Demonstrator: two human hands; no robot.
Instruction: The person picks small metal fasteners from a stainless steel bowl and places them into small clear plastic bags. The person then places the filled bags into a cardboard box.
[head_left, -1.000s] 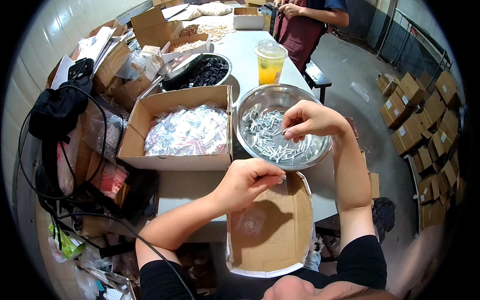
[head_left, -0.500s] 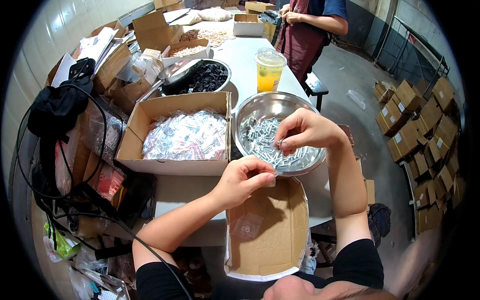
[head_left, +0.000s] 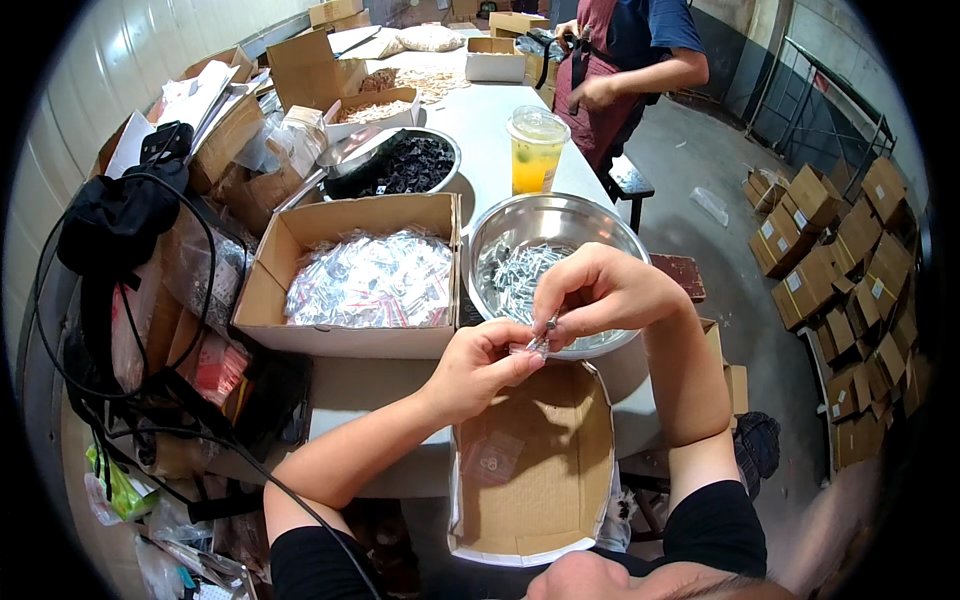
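Note:
My left hand (head_left: pixel 478 365) pinches a small clear plastic bag (head_left: pixel 528 349) above the near cardboard box (head_left: pixel 560 500). My right hand (head_left: pixel 600 293) holds a small metal screw (head_left: pixel 549 325) at the bag's mouth, fingertips nearly touching the left hand. Behind both hands sits a steel bowl (head_left: pixel 590 215) with several loose screws. One small clear bag (head_left: pixel 490 458) lies inside the near box.
A cardboard box of filled clear packets (head_left: pixel 365 278) stands left of the bowl. Beyond are a bowl of black parts (head_left: pixel 405 165) and a cup of yellow drink (head_left: pixel 535 150). Another person in an apron (head_left: pixel 625 50) stands at the far end. Stacked cartons (head_left: pixel 840 240) cover the floor at right.
My right hand has come out of the steel bowl toward me with a screw and met the left hand, which rose slightly with the small bag.

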